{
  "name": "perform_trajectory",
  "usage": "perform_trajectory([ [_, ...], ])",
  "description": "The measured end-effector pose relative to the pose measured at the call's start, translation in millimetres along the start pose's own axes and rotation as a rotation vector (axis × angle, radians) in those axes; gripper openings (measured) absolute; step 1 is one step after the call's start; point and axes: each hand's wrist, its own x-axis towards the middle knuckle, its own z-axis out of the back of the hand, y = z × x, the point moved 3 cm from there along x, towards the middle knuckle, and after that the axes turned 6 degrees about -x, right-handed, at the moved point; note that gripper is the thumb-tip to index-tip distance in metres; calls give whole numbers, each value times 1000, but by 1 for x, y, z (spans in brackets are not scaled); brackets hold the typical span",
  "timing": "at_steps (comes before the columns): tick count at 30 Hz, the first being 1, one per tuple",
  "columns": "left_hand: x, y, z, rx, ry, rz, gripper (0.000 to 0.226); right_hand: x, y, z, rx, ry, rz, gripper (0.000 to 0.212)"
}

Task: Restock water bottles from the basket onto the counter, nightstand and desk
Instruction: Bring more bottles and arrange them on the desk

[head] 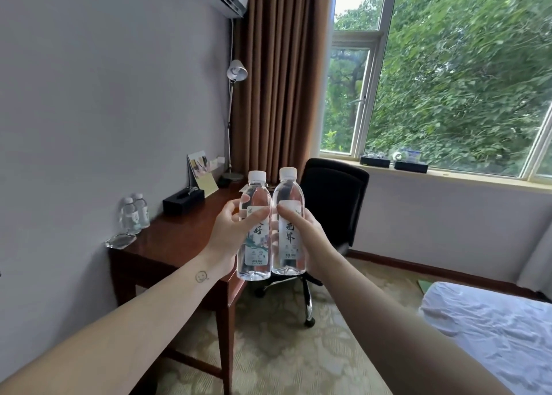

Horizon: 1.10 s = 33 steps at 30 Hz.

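Bottles (254, 230) upright, caps (257, 175) up, apparently touching.

Two bottles (135, 215) on the desk (185, 233) (chair (333, 197) to its right).

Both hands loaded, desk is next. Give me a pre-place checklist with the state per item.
1. Left hand grips the left bottle round its body: ok.
2. Right hand grips the right bottle: ok.
3. Both bottles upright, white caps on: ok.
4. Bare wood on the desk in front of the tissue box for setting down: ok.
5. Desk needs more stock: cannot tell; two bottles stand at its wall-side corner.
6. Chair out of the way: ok, it stands to the right of the desk.
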Motion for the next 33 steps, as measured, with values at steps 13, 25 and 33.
perform_trajectory([
  [13, 143, 37, -30, 94, -124, -121, 64, 159, 4, 68, -31, 84, 22, 56],
  [25, 231, 81, -28, 85, -234, -138, 65, 269, -21, 101, -8, 220, -21, 64],
  [33, 294, 100, 8, 101, -302, -158, 66, 348, -44, 89, -11, 279, -42, 63],
])
